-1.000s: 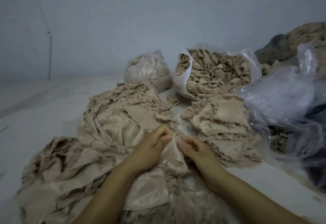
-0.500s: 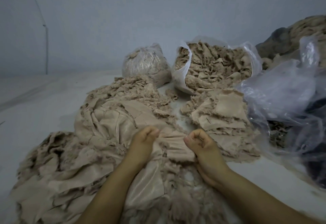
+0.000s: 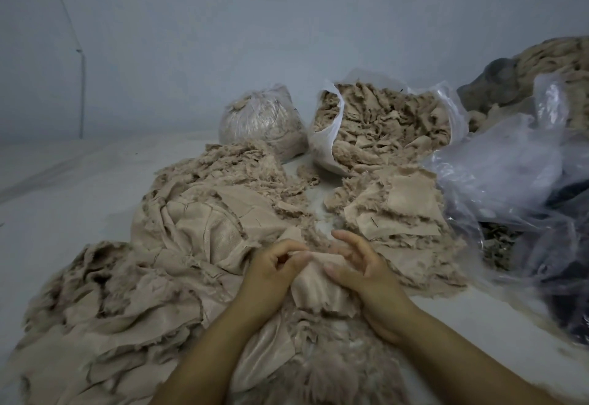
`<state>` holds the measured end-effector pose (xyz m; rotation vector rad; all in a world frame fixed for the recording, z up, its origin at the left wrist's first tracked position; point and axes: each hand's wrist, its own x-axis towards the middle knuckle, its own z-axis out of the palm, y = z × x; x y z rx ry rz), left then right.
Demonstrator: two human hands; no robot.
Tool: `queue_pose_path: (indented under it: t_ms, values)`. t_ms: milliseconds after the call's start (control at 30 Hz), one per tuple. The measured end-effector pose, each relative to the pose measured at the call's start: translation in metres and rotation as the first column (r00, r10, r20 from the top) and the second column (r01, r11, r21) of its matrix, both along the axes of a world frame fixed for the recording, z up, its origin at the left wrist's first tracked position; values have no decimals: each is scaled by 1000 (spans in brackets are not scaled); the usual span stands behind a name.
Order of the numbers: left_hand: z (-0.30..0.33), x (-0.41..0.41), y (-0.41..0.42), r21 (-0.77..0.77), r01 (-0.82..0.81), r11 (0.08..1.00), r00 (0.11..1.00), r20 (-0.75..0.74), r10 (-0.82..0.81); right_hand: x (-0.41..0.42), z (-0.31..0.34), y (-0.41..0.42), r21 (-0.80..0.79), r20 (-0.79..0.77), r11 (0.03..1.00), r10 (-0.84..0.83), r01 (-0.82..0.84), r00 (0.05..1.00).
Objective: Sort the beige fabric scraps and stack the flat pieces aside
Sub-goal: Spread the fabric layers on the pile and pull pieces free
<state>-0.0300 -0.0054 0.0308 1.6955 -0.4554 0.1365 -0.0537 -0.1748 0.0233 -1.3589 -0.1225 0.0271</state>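
Note:
A large heap of beige fabric scraps point(image 3: 165, 270) spreads across the white surface in front of me. My left hand point(image 3: 271, 272) pinches the top edge of one frayed beige piece point(image 3: 318, 290) lifted off the heap. My right hand point(image 3: 360, 267) holds the same piece with its thumb on the cloth, the fingers loosely spread above it. A stack of flat beige pieces point(image 3: 404, 213) lies just beyond my right hand. Fluffy frayed trimmings point(image 3: 344, 376) lie under my forearms.
An open white plastic bag of scraps point(image 3: 382, 130) and a closed clear bag point(image 3: 261, 121) stand at the back. Crumpled clear plastic sheeting point(image 3: 516, 175) lies at the right over dark material. More shredded scraps point(image 3: 242, 168) sit mid-table. A grey wall rises behind.
Both hands have drawn closer together on the one piece and lifted it up from the heap. My right fingers have opened out from a curled grip.

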Motion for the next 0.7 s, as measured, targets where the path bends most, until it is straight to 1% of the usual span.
queue_pose_path:
  t_ms: [67, 100, 167, 267, 300, 333, 400, 467, 533, 600, 700]
  values:
    - [3, -1, 0, -150, 11, 989, 996, -90, -25, -3, 0, 5, 27, -62, 999, 34, -33, 997]
    - [3, -1, 1, -195, 5, 981, 993, -114, -28, -3, 0, 6, 30, -63, 999, 29, -27, 998]
    - [2, 0, 1, -222, 0, 975, 989, -145, -33, -3, 0, 8, 34, -23, 999, -32, 33, 999]
    - [0, -1, 0, -291, 57, 955, 960, -248, -133, -6, 2, 10, 31, 72, 998, -48, 46, 996]
    - [0, -2, -2, -290, 46, 956, 954, -270, -128, -8, 2, 13, 5, 109, 999, -47, 47, 993]
    - [-1, -1, -3, -266, 11, 964, 960, -267, -85, -9, 1, 15, -28, 133, 998, -57, 61, 989]
    - [-2, 1, -5, -247, -54, 968, 967, -254, -10, -9, 0, 16, -56, 142, 991, -112, 121, 983]
    - [0, 1, -7, -252, -74, 965, 970, -245, 10, -5, -3, 12, -11, 113, 984, -173, 176, 978]
    - [1, 0, -6, -290, -89, 953, 969, -246, 15, -2, -4, 8, 12, 108, 974, -228, 228, 968]
    - [2, 1, -6, -331, -109, 937, 965, -260, 20, 0, -6, 7, 8, 112, 963, -268, 269, 957]
    - [1, 0, -7, -331, -114, 937, 964, -266, 23, 0, -7, 6, -11, 98, 953, -299, 301, 949]
